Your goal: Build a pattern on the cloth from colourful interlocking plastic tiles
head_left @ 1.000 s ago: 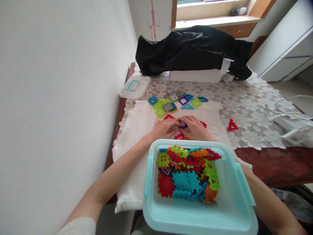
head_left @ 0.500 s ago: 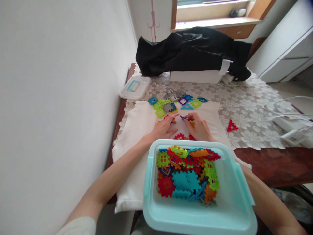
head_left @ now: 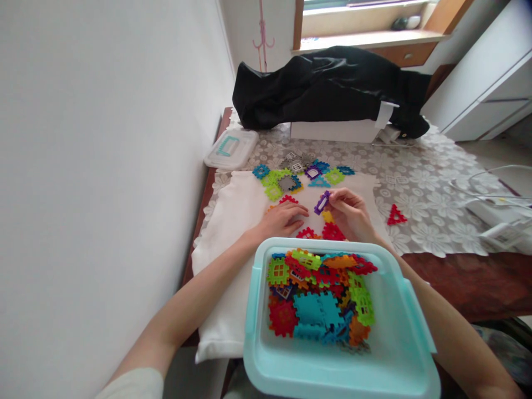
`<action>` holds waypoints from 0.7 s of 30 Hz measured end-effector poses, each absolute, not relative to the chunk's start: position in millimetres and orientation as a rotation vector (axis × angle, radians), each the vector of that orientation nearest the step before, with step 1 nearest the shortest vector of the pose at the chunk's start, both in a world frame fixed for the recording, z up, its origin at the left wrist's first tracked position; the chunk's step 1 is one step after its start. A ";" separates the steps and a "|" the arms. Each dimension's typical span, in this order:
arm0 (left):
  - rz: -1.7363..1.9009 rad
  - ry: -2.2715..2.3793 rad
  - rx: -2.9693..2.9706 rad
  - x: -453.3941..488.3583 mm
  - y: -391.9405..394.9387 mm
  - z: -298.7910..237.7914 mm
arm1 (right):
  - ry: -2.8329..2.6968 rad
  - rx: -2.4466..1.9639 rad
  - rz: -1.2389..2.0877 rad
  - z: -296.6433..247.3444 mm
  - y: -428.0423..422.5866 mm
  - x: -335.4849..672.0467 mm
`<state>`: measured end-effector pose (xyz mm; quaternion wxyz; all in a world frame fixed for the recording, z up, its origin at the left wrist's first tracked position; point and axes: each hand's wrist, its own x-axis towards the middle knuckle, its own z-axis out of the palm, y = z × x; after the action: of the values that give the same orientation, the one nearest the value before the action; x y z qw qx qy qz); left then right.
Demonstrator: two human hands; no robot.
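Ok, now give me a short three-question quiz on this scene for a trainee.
1. True or false: the right hand is holding a purple window piece.
2. Where is the red triangle?
A) On the lace cloth
B) In the tub
C) On the windowsill
3. Fill in the blank: the clear lid lies beside the ____.

Key: 1 true; 2 A; 3 wall.
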<state>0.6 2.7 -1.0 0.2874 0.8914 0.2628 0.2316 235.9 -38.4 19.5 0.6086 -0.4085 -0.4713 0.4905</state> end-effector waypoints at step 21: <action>0.577 0.800 2.304 1.6 0.7 2.5 | -1.964 -1.040 0.762 27.0 -49.2 230.4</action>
<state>1.6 0.7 2.5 0.3122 0.8734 0.3033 0.2185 230.4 -49.2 27.0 0.3860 -0.4083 -0.7712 0.2993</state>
